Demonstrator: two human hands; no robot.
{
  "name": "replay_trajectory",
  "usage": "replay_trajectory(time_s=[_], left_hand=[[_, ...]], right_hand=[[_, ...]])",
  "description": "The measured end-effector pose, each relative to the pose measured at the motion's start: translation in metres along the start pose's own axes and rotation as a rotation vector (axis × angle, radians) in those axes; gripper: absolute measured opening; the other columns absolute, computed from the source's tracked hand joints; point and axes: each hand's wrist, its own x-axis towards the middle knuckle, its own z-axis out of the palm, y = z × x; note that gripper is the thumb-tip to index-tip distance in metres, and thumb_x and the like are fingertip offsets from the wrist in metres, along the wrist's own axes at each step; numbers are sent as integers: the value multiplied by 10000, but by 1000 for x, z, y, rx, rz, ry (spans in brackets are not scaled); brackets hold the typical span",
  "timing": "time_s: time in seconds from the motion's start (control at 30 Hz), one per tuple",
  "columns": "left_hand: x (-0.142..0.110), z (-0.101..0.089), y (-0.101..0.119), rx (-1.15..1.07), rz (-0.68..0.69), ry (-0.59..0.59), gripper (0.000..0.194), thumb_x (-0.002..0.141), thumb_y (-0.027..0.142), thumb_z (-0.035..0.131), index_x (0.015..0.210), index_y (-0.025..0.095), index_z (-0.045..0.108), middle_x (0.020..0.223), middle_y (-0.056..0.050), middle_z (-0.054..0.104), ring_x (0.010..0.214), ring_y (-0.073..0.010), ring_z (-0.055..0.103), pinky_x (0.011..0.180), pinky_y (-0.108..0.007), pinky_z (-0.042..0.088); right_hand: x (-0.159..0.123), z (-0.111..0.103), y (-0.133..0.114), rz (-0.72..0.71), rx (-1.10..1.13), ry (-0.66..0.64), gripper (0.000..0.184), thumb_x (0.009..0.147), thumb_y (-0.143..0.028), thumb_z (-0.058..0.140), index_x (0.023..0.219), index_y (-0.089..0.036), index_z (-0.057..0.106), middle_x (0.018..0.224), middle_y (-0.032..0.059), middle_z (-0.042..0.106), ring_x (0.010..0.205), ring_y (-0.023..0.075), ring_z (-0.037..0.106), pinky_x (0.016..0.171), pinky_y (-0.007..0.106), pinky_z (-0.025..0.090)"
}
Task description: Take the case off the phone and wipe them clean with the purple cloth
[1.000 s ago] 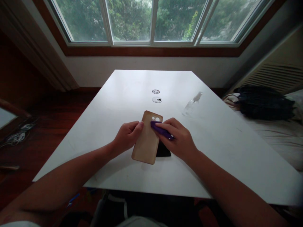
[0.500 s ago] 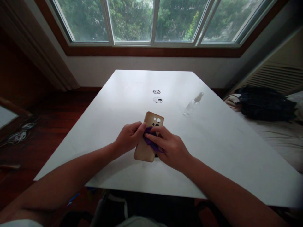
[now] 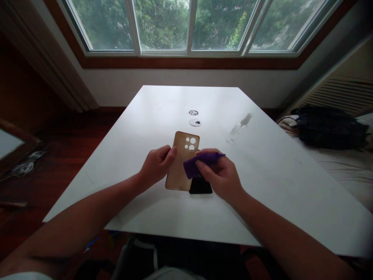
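Note:
My left hand [image 3: 157, 163] grips the left edge of a tan phone case [image 3: 178, 171], thumb on its face, and the camera holes show at its top right. A folded purple cloth [image 3: 192, 166] is pinched between the thumb and fingers of my right hand [image 3: 223, 173], at the case's right edge. Below the cloth a black phone [image 3: 201, 186] lies on the white table [image 3: 140, 210], partly covered by the case, the cloth and my right hand.
A clear spray bottle [image 3: 239, 128] lies on its side at the right. Two round cable-hole covers [image 3: 195, 123] are set into the table's middle. Beyond the far edge is a window [image 3: 163, 27]; a dark bag [image 3: 329, 126] lies at the right.
My right hand has drawn the purple cloth back to the right from the case's middle. The case has risen slightly, and more of the black phone shows.

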Motion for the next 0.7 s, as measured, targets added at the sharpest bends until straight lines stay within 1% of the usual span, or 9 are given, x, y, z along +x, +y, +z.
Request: replay_trajectory(time_s=[0.07,0.1,0.17,0.23,0.33,0.4,0.5,0.6,0.7], left_hand=[[-1,1,0,4,1,-8,480,982,502,455,628,193,359,553,49,372,527,-86,356,481,-221,248],[-1,1,0,7,4,-9,480,984,505,449,629,194,360,553,48,374,528,-88,360,481,-222,251],[-1,2,0,20,15,-5,481,988,506,442,632,195,357,556,46,383,532,-90,366,485,-223,257],[-2,2,-1,33,30,10,477,994,499,437,636,196,356,558,47,387,531,-89,373,488,-223,259],[-4,1,-1,65,84,52,450,999,464,447,647,195,368,553,51,390,513,-82,373,484,-219,257],[-6,0,-1,93,149,91,422,992,426,482,654,192,386,542,56,392,492,-73,361,476,-216,256],[-10,-3,1,123,257,168,383,971,365,536,655,189,409,521,62,392,465,-63,336,470,-214,256],[-13,-6,4,123,342,249,361,962,331,545,656,192,410,518,62,390,463,-63,324,474,-219,264],[-14,-8,5,103,400,289,336,964,297,534,669,196,409,525,61,413,460,-63,331,473,-217,272]], right_hand=[[5,0,8,98,19,106,358,813,-418,777,1081,-210,665,890,41,718,729,190,675,644,324,591],[7,0,11,130,26,122,381,796,-443,792,1065,-201,671,861,40,720,706,192,673,620,326,593],[10,0,15,135,16,123,366,791,-459,796,1020,-194,690,883,49,721,761,208,685,647,342,608],[11,-1,15,58,-47,130,309,802,-439,795,985,-206,705,981,56,701,831,207,683,696,343,612],[8,-1,10,-137,-247,132,191,846,-357,767,981,-232,717,1073,54,642,811,172,658,667,310,592],[3,-1,5,-297,-391,81,147,888,-271,715,1031,-243,700,1075,56,643,856,178,662,689,309,582],[-6,2,-1,-496,-580,-78,211,909,-188,649,1113,-241,640,1116,70,677,955,206,676,742,326,576],[-14,11,-1,-550,-702,-194,330,900,-156,612,1224,-214,587,1175,93,688,951,230,691,734,351,581],[-18,20,2,-599,-775,-290,409,880,-119,587,1283,-190,588,1158,103,696,934,256,686,769,394,584]])
